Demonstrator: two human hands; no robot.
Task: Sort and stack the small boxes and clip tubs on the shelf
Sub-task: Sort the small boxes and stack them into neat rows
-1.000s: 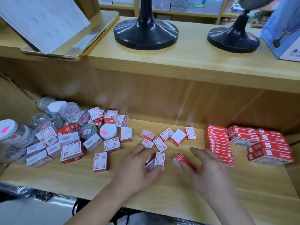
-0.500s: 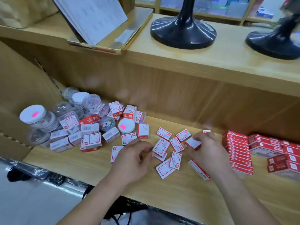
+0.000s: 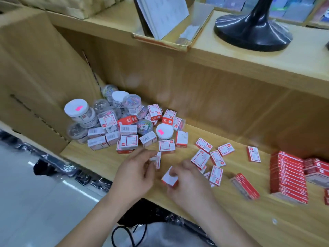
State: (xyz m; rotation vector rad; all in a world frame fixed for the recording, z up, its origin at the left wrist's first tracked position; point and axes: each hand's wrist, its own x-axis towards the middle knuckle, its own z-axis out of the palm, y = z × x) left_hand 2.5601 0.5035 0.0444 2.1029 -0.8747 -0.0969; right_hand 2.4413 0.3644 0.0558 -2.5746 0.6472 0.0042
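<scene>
I see the left hand [image 3: 133, 173] low in the middle, near the front edge of the light wooden shelf [image 3: 267, 211]. Its thumb and fingers pinch a small white box with red edges [image 3: 157, 160]. The right hand [image 3: 188, 184] is just beside it. Its curled fingers hold a second small white and red box [image 3: 170, 177]. The two held boxes are near each other but do not touch.

To the right, little flat boxes with red frames [image 3: 217, 158] lie spread out. Farther right a long red box [image 3: 244, 186] lies alone, then comes a tall stack of red boxes [image 3: 288, 177]. At the far left, round clear clip tubs with white lids [image 3: 76, 107] sit in a heap with more white and red boxes [image 3: 127, 144]. A black round lamp foot [image 3: 252, 32] stands on the upper wooden board [image 3: 231, 56].
</scene>
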